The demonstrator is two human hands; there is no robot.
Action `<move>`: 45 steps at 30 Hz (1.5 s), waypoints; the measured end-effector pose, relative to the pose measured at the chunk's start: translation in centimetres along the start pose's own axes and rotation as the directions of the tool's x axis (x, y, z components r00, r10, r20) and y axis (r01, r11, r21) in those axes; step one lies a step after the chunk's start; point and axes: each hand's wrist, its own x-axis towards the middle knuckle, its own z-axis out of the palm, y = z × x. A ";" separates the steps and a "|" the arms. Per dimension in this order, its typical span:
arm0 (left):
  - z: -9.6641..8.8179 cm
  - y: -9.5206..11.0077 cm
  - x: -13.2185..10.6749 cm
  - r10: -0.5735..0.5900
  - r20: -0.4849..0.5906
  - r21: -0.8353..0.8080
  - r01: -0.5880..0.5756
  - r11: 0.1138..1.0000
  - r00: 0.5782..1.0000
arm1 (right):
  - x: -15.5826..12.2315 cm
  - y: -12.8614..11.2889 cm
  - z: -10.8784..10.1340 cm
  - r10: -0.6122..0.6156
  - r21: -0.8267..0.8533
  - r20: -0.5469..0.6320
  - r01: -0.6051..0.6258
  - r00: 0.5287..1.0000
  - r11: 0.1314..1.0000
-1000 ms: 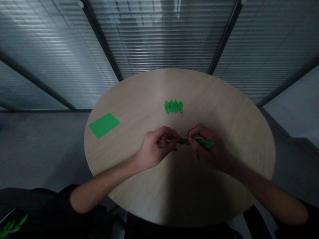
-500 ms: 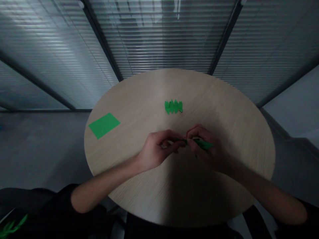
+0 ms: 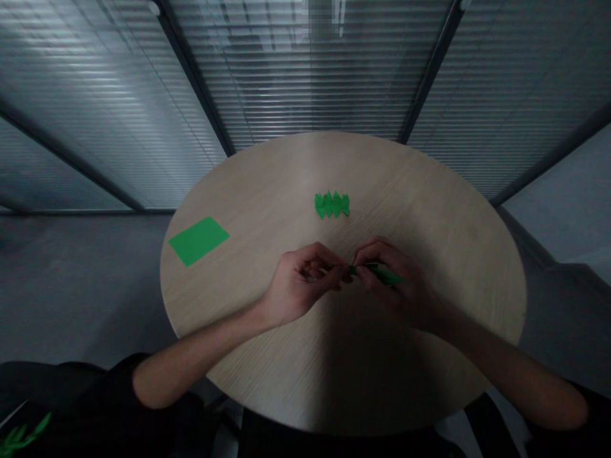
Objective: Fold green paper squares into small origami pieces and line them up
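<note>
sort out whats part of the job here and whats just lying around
Part of the job:
- left hand
- right hand
- folded green paper strip, pinched between them

Just lying around:
- pleated green paper piece
- flat green paper sheet
- round wooden table under both
- small green piece, lower left

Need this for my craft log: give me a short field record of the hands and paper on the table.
left hand: pinching the strip's left end
right hand: pinching the strip
strip: green paper, held above the table
folded row: green zigzag paper, lying ahead of the hands
sheet: green rectangle, flat at the table's left
table: round, pale wood grain
</note>
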 end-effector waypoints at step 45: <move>-0.7 -1.3 -0.3 0.263 -0.037 0.317 -0.238 0.918 0.964 | -0.6 0.1 0.5 0.023 -0.073 -0.159 -0.035 0.987 0.997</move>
